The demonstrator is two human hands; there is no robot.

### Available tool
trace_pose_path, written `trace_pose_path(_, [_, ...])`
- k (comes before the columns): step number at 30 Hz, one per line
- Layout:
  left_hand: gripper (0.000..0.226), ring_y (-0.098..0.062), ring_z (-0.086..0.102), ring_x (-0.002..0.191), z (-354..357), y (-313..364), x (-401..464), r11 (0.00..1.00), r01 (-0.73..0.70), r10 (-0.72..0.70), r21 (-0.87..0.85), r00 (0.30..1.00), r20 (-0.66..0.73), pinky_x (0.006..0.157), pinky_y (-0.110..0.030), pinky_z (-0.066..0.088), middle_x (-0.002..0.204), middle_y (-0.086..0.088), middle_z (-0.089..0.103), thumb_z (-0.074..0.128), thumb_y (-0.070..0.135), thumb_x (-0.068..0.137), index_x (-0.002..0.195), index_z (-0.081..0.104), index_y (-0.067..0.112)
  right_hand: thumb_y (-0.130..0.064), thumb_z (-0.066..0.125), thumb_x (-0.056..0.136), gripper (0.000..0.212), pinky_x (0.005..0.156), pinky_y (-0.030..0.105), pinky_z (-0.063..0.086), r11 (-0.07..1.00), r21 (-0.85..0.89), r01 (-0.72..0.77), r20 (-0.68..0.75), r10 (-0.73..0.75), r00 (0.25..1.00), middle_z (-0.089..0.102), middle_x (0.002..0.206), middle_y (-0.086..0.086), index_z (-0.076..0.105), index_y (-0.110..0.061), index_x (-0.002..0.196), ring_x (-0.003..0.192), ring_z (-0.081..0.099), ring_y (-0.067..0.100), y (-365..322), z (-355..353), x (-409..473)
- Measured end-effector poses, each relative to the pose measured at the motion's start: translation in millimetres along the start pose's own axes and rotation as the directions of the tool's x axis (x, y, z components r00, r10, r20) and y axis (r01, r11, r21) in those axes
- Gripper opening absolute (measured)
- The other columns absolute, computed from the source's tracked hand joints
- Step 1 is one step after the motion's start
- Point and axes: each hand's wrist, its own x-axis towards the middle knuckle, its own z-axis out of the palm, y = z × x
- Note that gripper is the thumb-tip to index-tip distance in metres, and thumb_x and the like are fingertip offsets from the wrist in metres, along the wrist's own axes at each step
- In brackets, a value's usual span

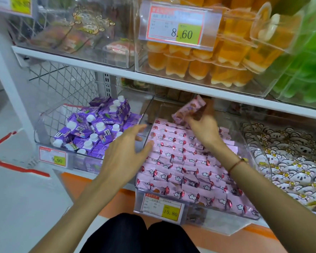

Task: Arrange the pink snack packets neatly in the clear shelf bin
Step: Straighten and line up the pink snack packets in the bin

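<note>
The clear shelf bin (193, 219) on the lower shelf holds several rows of pink snack packets (186, 170) with cloud prints. My right hand (202, 127) is raised over the back of the bin and pinches one pink packet (189, 111) lifted above the rows. My left hand (124, 152) hovers at the bin's left wall with its fingers spread and straight, its fingertips near the leftmost packets, holding nothing.
A clear bin of purple drink cartons (93, 130) sits to the left. Another bin of white bear-print packets (292, 161) sits to the right. The upper shelf edge (171, 84) overhangs the bins, with orange jelly cups (208, 66) above. A yellow price tag (162, 207) fronts the pink bin.
</note>
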Motion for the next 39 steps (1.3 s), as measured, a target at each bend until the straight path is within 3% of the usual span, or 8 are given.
trace_pose_path(5, [0.030, -0.022, 0.064, 0.093, 4.0, -5.8, -3.6, 0.997, 0.025, -0.025, 0.075, 1.000, 0.002, 0.073, -0.030, 0.043, 0.093, 0.009, 0.070, 0.055, 0.042, 0.088, 0.116, 0.063, 0.033, -0.013, 0.059, 0.092, 0.056, 0.074, 0.024, 0.053, 0.994, 0.088, 0.061, -0.005, -0.061, 0.998, 0.056, 0.114, 0.000, 0.025, -0.022, 0.136, 0.090, 0.059, 0.011, 13.1, 42.1, 26.8])
trace_pose_path(11, [0.028, -0.020, 0.064, 0.085, 4.0, -7.6, -3.7, 0.999, -0.010, 0.011, 0.046, 1.000, -0.022, 0.068, -0.029, 0.041, 0.087, 0.010, 0.070, 0.054, 0.041, 0.087, 0.112, 0.065, 0.033, -0.027, 0.062, 0.090, 0.025, 0.081, 0.037, 0.049, 0.741, -0.602, 0.297, 0.249, -0.179, 0.952, 0.045, 0.128, 0.008, 0.057, -0.016, 0.111, 0.108, 0.052, 0.029, 38.4, 40.6, 45.6])
trace_pose_path(15, [0.024, -0.017, 0.061, 0.074, 6.0, -8.3, -4.1, 1.000, -0.011, 0.012, 0.023, 0.999, -0.042, 0.064, -0.027, 0.037, 0.082, 0.011, 0.068, 0.056, 0.039, 0.088, 0.109, 0.067, 0.033, -0.036, 0.043, 0.099, 0.028, 0.090, 0.040, 0.041, 0.714, -0.640, 0.285, 0.337, -0.073, 0.939, 0.038, 0.133, 0.007, 0.067, -0.026, 0.110, 0.119, 0.038, 0.029, 39.2, 42.1, 45.6])
trace_pose_path(23, [0.022, -0.007, 0.052, 0.064, 6.8, -6.6, -6.5, 1.000, -0.011, 0.011, 0.007, 0.999, -0.043, 0.055, -0.019, 0.034, 0.079, 0.014, 0.063, 0.055, 0.037, 0.090, 0.107, 0.067, 0.034, -0.038, 0.025, 0.102, 0.041, 0.108, 0.044, 0.025, 0.713, -0.656, 0.248, 0.508, 0.174, 0.844, 0.035, 0.143, 0.009, 0.038, -0.040, 0.140, 0.134, 0.027, 0.031, 34.0, 36.1, 46.4])
trace_pose_path(27, [0.021, -0.012, 0.053, 0.068, 3.9, -6.7, -4.9, 1.000, -0.009, 0.009, 0.021, 1.000, -0.011, 0.059, -0.027, 0.035, 0.076, 0.015, 0.062, 0.054, 0.038, 0.089, 0.106, 0.066, 0.035, -0.021, 0.044, 0.097, 0.043, 0.076, 0.027, 0.046, 0.861, -0.481, 0.166, 0.427, 0.065, 0.902, 0.047, 0.137, 0.012, 0.041, -0.021, 0.140, 0.090, 0.060, 0.021, 8.6, -6.2, 27.0])
trace_pose_path(30, [0.022, -0.016, 0.059, 0.073, 1.2, -5.6, -1.8, 0.998, -0.004, 0.001, 0.062, 0.999, 0.038, 0.063, -0.028, 0.038, 0.073, 0.017, 0.060, 0.053, 0.038, 0.089, 0.107, 0.065, 0.034, -0.026, 0.052, 0.093, 0.033, 0.072, 0.026, 0.043, 0.749, -0.625, 0.221, 0.242, -0.083, 0.967, 0.064, 0.104, 0.001, 0.056, -0.024, 0.126, 0.079, 0.057, 0.014, 0.0, -68.0, -13.4])
trace_pose_path(35, [0.025, -0.025, 0.064, 0.094, -2.0, 1.0, 5.7, 0.995, 0.037, -0.046, 0.089, 0.993, 0.107, 0.083, -0.038, 0.050, 0.093, 0.005, 0.070, 0.053, 0.036, 0.089, 0.111, 0.063, 0.029, -0.031, 0.060, 0.088, 0.038, 0.069, 0.033, 0.040, 0.582, -0.813, 0.010, 0.082, 0.097, 0.992, 0.062, 0.102, 0.011, 0.056, -0.015, 0.122, 0.095, 0.060, 0.033, 10.3, -138.8, -76.3])
trace_pose_path(39, [0.028, -0.038, 0.057, 0.098, 7.0, 13.3, 14.0, 0.955, 0.022, -0.079, 0.295, 0.980, 0.185, 0.073, -0.036, 0.041, 0.108, -0.015, 0.064, 0.045, 0.027, 0.092, 0.115, 0.055, 0.015, -0.029, 0.053, 0.092, 0.020, 0.061, 0.029, 0.035, 0.605, -0.794, -0.058, 0.133, 0.266, 0.955, 0.070, 0.089, 0.010, 0.064, -0.018, 0.103, 0.085, 0.064, 0.031, 17.3, -141.0, -81.3])
